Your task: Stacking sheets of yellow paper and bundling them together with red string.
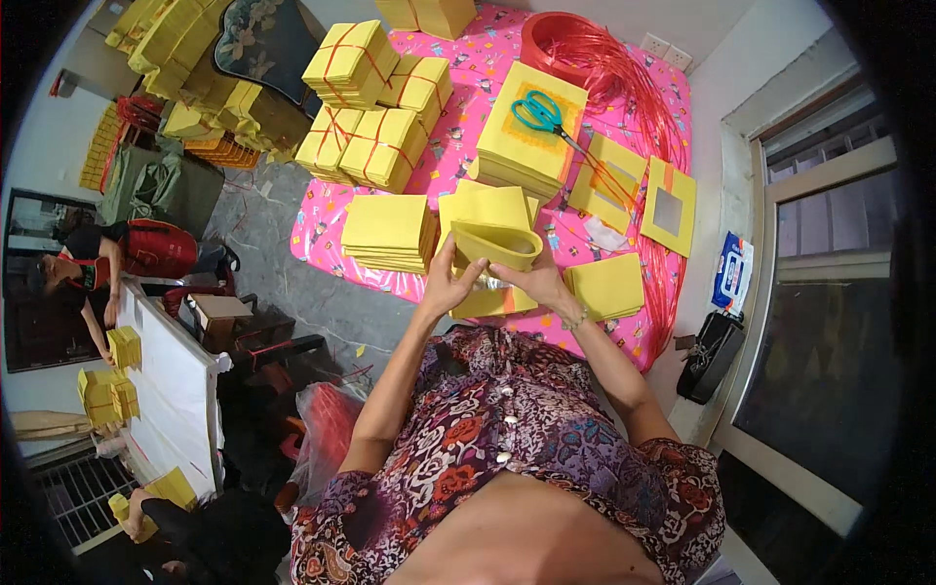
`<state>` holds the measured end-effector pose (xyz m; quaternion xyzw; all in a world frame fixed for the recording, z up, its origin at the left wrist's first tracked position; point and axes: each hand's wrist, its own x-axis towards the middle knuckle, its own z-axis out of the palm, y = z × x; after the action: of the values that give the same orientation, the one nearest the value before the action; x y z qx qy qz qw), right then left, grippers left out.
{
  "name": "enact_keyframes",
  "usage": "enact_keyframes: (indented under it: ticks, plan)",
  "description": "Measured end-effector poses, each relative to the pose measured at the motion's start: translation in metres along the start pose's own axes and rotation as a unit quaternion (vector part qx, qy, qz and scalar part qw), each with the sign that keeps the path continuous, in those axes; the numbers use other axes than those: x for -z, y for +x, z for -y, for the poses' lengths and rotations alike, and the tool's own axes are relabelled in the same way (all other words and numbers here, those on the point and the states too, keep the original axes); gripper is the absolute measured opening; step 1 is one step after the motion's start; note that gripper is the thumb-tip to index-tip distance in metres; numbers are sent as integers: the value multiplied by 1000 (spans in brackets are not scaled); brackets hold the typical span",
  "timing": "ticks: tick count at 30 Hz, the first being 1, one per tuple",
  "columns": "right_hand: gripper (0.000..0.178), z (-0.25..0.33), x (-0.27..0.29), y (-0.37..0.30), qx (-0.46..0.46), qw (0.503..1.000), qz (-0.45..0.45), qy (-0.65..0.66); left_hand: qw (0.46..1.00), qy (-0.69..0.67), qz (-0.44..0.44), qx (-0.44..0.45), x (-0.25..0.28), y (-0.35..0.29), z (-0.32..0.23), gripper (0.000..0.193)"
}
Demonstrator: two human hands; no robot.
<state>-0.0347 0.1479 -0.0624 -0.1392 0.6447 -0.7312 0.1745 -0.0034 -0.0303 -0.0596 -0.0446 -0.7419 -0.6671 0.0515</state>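
left arm: bare forearm rising from lower centre, elbow bent | left hand (pixel 447 285): raised, fingers spread and curled inward, thumb up | right arm: forearm angled in from lower right, band at the wrist | right hand (pixel 534 281): fingers closed in a grip, close beside the left

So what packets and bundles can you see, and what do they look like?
Blue and white packet: flat, at the right by the window frame.
Tied bundles: yellow paper blocks crossed with red string, upper left on the pink cloth.
Black bag: boxy, on the floor at the right.
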Motion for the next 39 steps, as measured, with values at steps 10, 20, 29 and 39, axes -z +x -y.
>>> enact_keyframes:
  ticks: [10, 20, 29, 39]
  plan:
    - [46, -13, -4, -2, 51, 997, -59, -16, 995, -90, -52, 8, -26, -13, 26, 38]
    - [41, -20, 0, -9, 13, 999, -50, -3, 998, -19, -42, -43, -18, -8, 6, 39]
    - [33, -22, 3, -17, -36, 999, -41, -3, 998, -43, -34, -32, -27, -11, 7, 37]
    - [29, -11, -1, -16, -60, 996, -47, 55, 992, -81, -100, -19, -39, -13, -4, 18]
